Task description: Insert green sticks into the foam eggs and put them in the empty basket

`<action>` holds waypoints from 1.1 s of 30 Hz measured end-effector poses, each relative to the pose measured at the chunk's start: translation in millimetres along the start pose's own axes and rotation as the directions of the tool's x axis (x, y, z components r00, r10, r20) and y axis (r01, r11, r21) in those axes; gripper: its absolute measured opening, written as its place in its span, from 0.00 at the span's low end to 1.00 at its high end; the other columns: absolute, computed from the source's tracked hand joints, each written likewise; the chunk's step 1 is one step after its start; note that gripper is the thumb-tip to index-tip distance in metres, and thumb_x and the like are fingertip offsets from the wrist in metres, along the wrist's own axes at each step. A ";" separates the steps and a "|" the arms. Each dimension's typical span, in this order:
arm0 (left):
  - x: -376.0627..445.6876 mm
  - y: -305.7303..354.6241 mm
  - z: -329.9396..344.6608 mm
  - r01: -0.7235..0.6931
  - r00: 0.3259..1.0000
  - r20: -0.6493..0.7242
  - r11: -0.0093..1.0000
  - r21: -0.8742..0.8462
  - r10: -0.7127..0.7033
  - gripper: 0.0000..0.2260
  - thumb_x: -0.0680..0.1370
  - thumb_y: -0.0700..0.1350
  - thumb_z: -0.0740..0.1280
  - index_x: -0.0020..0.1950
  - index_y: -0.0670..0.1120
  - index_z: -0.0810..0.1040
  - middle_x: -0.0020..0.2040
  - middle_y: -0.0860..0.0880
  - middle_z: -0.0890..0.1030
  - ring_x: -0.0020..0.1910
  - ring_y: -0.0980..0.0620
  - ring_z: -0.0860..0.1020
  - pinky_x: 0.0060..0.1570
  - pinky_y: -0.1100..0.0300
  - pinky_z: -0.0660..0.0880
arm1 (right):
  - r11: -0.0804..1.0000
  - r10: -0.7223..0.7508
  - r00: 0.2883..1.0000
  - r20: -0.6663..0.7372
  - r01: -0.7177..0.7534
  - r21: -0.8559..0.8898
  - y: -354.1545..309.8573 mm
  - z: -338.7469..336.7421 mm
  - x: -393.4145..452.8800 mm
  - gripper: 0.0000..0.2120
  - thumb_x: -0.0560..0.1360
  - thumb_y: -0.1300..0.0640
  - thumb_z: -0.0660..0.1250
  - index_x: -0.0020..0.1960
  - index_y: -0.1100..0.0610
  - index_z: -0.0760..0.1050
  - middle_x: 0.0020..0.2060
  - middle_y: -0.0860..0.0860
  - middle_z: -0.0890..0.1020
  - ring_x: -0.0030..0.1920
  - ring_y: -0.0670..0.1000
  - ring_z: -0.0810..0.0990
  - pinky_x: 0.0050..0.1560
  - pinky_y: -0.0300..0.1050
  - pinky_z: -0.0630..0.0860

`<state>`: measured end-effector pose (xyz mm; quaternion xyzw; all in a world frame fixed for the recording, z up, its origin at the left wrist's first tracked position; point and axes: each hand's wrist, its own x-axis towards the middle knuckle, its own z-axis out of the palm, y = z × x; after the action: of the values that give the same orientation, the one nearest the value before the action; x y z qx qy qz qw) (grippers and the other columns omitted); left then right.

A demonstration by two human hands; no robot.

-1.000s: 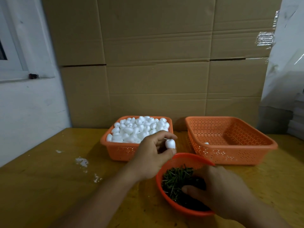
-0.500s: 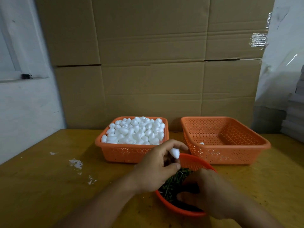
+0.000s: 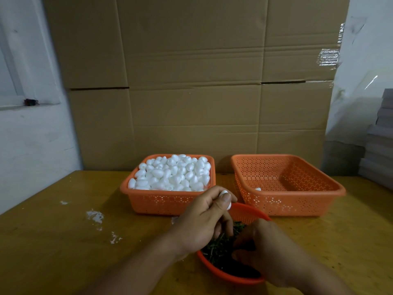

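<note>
My left hand (image 3: pixel 204 222) pinches a white foam egg (image 3: pixel 225 199) between thumb and fingers, just above the round orange bowl (image 3: pixel 247 213) of green sticks (image 3: pixel 217 248). My right hand (image 3: pixel 270 252) reaches down into that bowl, fingers curled among the sticks; whether it holds one is hidden. Behind stands an orange basket (image 3: pixel 161 203) heaped with foam eggs (image 3: pixel 172 173). To its right is a second orange basket (image 3: pixel 297 201) with one white egg (image 3: pixel 258 189) at its left inner edge.
All stand on a yellow wooden table (image 3: pixel 63 241) with white flecks (image 3: pixel 95 216) at the left. Large cardboard boxes (image 3: pixel 191 81) form a wall behind the baskets. A stack of grey sheets (image 3: pixel 380 145) sits at the far right.
My left hand has carried the egg a little right and nearer, over the bowl's rim. My right hand stays in the bowl, its fingers shifting among the sticks.
</note>
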<state>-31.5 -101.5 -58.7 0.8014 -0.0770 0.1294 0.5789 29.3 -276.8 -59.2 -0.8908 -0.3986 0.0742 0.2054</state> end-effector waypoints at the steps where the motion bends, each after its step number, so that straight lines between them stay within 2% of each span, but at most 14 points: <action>1: 0.1 0.4 0.1 0.009 1.000 -0.014 1.000 -0.014 -0.009 0.14 0.83 0.57 0.58 0.55 0.51 0.78 0.35 0.49 0.78 0.31 0.53 0.71 0.31 0.62 0.68 | 1.000 -0.002 1.000 -0.011 0.002 0.012 -0.7 0.0 -0.4 0.04 0.74 0.48 0.73 0.41 0.46 0.84 0.35 0.46 0.84 0.30 0.40 0.76 0.30 0.34 0.69; 3: 0.0 0.6 0.0 0.029 0.999 -0.045 0.999 -0.027 -0.030 0.14 0.81 0.58 0.60 0.54 0.51 0.80 0.35 0.48 0.72 0.33 0.52 0.69 0.33 0.61 0.68 | 0.999 -0.010 0.999 -0.034 0.012 0.053 -1.6 -0.5 -1.0 0.03 0.74 0.49 0.74 0.43 0.47 0.86 0.35 0.45 0.84 0.29 0.38 0.76 0.30 0.32 0.68; 5: -0.4 0.7 -0.2 0.061 0.995 -0.074 0.997 -0.056 -0.065 0.16 0.79 0.59 0.61 0.53 0.51 0.81 0.32 0.51 0.68 0.32 0.52 0.67 0.33 0.61 0.67 | 0.995 -0.013 0.998 -0.065 0.019 0.098 -3.1 -2.6 -1.9 0.04 0.74 0.50 0.74 0.40 0.45 0.85 0.32 0.43 0.83 0.30 0.37 0.77 0.31 0.32 0.70; 9: 0.8 2.4 -0.3 0.133 0.980 -0.101 0.944 -0.302 -0.170 0.18 0.77 0.57 0.65 0.51 0.44 0.83 0.32 0.51 0.70 0.31 0.55 0.69 0.32 0.61 0.70 | 0.982 0.002 0.976 -0.219 0.039 0.185 -4.0 -4.9 -4.5 0.03 0.73 0.49 0.76 0.41 0.45 0.85 0.37 0.44 0.85 0.37 0.44 0.82 0.39 0.43 0.79; 11: 2.4 4.3 -0.5 0.147 0.975 -0.090 0.891 -0.429 -0.205 0.16 0.78 0.54 0.66 0.52 0.42 0.83 0.34 0.50 0.73 0.32 0.54 0.71 0.32 0.59 0.71 | 0.968 0.009 0.953 -0.303 0.067 0.241 -3.7 -3.7 -5.5 0.06 0.73 0.50 0.76 0.38 0.48 0.84 0.34 0.43 0.84 0.34 0.43 0.81 0.34 0.41 0.77; 14: 4.1 7.1 -3.2 0.171 0.969 -0.064 0.830 -0.531 -0.241 0.12 0.82 0.47 0.64 0.54 0.39 0.81 0.37 0.47 0.77 0.33 0.52 0.74 0.32 0.59 0.73 | 0.941 0.018 0.912 -0.410 0.123 0.315 -4.5 -2.4 -5.3 0.09 0.73 0.51 0.76 0.36 0.51 0.81 0.30 0.44 0.83 0.26 0.41 0.77 0.27 0.36 0.70; 17: 4.1 9.8 -5.5 0.187 0.965 -0.054 0.814 -0.549 -0.257 0.11 0.83 0.45 0.62 0.52 0.40 0.80 0.40 0.44 0.79 0.35 0.51 0.76 0.34 0.59 0.74 | 0.885 0.044 0.884 -0.465 0.181 0.428 -5.3 -3.4 -5.5 0.08 0.73 0.55 0.76 0.36 0.52 0.81 0.29 0.46 0.84 0.25 0.41 0.76 0.27 0.34 0.68; 19: 4.1 11.3 -6.3 0.199 0.958 -0.062 0.803 -0.561 -0.280 0.11 0.83 0.45 0.62 0.48 0.41 0.81 0.40 0.43 0.79 0.34 0.51 0.76 0.33 0.59 0.73 | 0.850 0.049 0.873 -0.486 0.219 0.479 -6.5 -5.1 -7.7 0.07 0.73 0.58 0.76 0.37 0.51 0.82 0.30 0.48 0.84 0.26 0.42 0.77 0.27 0.35 0.69; 22: 4.2 13.3 -6.5 0.219 0.947 -0.069 0.788 -0.576 -0.314 0.12 0.83 0.46 0.63 0.45 0.42 0.81 0.39 0.43 0.80 0.33 0.52 0.76 0.32 0.61 0.73 | 0.808 0.047 0.854 -0.518 0.273 0.522 -10.2 -6.2 -10.4 0.09 0.72 0.60 0.76 0.41 0.46 0.82 0.33 0.49 0.85 0.30 0.48 0.81 0.30 0.45 0.78; 24: 3.8 14.7 -6.5 0.228 0.941 -0.072 0.779 -0.583 -0.330 0.11 0.83 0.47 0.64 0.46 0.42 0.80 0.38 0.44 0.80 0.32 0.52 0.76 0.30 0.61 0.73 | 0.779 0.063 0.835 -0.546 0.301 0.550 -12.4 -5.8 -10.4 0.11 0.72 0.61 0.76 0.42 0.45 0.82 0.34 0.50 0.86 0.33 0.52 0.84 0.37 0.55 0.82; 26: 3.4 15.7 -6.5 0.233 0.939 -0.073 0.778 -0.583 -0.336 0.10 0.83 0.47 0.64 0.48 0.41 0.79 0.37 0.44 0.80 0.31 0.52 0.76 0.30 0.62 0.72 | 0.758 0.067 0.826 -0.560 0.324 0.567 -13.6 -5.1 -9.8 0.10 0.73 0.61 0.75 0.43 0.46 0.82 0.35 0.50 0.86 0.35 0.53 0.85 0.40 0.59 0.83; 33: 1.9 17.8 -5.1 0.242 0.945 -0.049 0.793 -0.558 -0.323 0.10 0.81 0.48 0.66 0.47 0.42 0.80 0.36 0.45 0.79 0.31 0.52 0.75 0.29 0.62 0.72 | 0.732 0.038 0.828 -0.559 0.358 0.580 -13.8 -2.1 -7.8 0.09 0.74 0.63 0.73 0.42 0.50 0.82 0.36 0.50 0.87 0.37 0.49 0.86 0.41 0.54 0.84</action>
<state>-35.1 -102.3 -40.5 0.5945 0.0512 0.0705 0.7994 15.2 -274.9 -51.7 -0.7027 -0.3505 -0.0594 0.6163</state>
